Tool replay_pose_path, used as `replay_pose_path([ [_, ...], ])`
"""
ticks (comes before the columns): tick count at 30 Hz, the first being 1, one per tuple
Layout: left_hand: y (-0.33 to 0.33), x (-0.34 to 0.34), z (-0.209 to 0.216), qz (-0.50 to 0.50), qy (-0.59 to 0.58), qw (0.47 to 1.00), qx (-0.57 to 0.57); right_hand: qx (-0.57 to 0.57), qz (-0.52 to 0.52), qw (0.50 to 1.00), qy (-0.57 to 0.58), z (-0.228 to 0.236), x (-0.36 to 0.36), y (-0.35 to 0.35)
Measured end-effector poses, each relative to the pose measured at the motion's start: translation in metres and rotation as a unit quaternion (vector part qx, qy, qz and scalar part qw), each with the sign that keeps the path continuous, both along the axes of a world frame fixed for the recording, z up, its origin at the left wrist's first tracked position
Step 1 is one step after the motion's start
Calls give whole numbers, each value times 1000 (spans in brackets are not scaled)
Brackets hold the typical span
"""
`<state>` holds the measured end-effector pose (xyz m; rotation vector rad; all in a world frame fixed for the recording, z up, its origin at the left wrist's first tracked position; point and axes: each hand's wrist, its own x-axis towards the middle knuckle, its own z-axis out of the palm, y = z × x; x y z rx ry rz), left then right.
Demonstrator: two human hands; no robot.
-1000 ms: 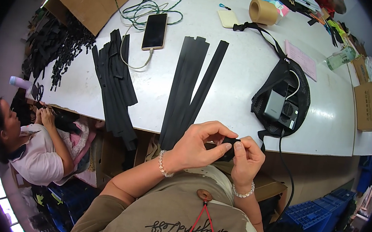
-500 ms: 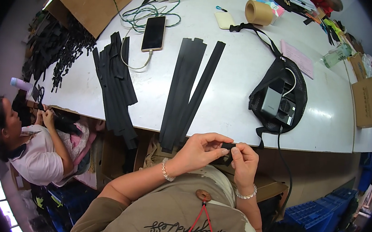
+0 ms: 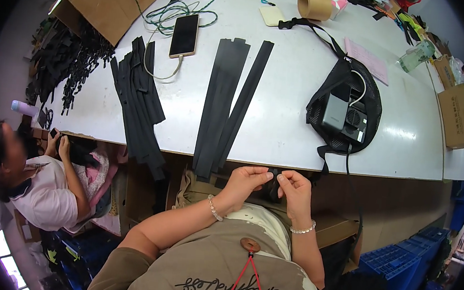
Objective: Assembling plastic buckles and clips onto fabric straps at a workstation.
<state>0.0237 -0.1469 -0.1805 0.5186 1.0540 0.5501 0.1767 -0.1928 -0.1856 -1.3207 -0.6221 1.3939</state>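
Just off the table's front edge, my left hand [image 3: 244,187] and my right hand [image 3: 296,195] meet, thumbs and fingers pinched on a short black strap [image 3: 275,172]. Most of the strap is covered by my fingers or lost against the dark below. On the table ahead of my left hand lie flat black strips in a stack [image 3: 220,97], with a narrower strip group [image 3: 249,94] along its right side. Their near ends hang over the edge. Farther left, a looser bundle of black strips [image 3: 136,101] also overhangs it.
A phone [image 3: 184,36] on a cable lies behind the strips. To the right is a black mesh bag [image 3: 370,93] holding a grey device [image 3: 335,114]. A cardboard box [image 3: 109,4] spills black pieces at far left. A co-worker [image 3: 40,189] sits at the left.
My hands have shifted slightly left and tipped, and less of the black strap shows between them. The whole view has moved a little, so the table things sit higher and more leftward.
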Motion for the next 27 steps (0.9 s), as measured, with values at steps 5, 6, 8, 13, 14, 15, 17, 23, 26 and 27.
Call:
replay_pose_path([
  [5,0,0,-1,-6,-6,1000,5,13,-17,1000,-21,0,-2,0],
  [6,0,0,-2,-3,-8,1000,7,16,-21,999,-33,3,-3,0],
  [8,-1,0,2,4,-23,1000,12,18,-27,998,-45,4,-4,-1],
  [13,-2,1,9,14,-42,999,30,58,-45,996,-43,4,-6,-4],
  [14,-2,1,9,13,-51,998,42,57,-45,996,-43,4,-6,-4],
  [15,-2,1,8,13,-60,997,53,58,-48,996,-51,6,-7,-5],
  [17,-3,1,10,7,-56,997,58,59,-51,995,-60,6,-7,-6],
  [23,-2,1,-4,-5,-24,999,-27,25,-43,999,-15,-3,-8,-4],
  [26,-1,2,-8,0,-35,998,-50,11,-64,998,14,-8,-12,-1],
  [27,-1,2,-8,4,-42,998,-57,11,-73,997,15,-9,-13,0],
])
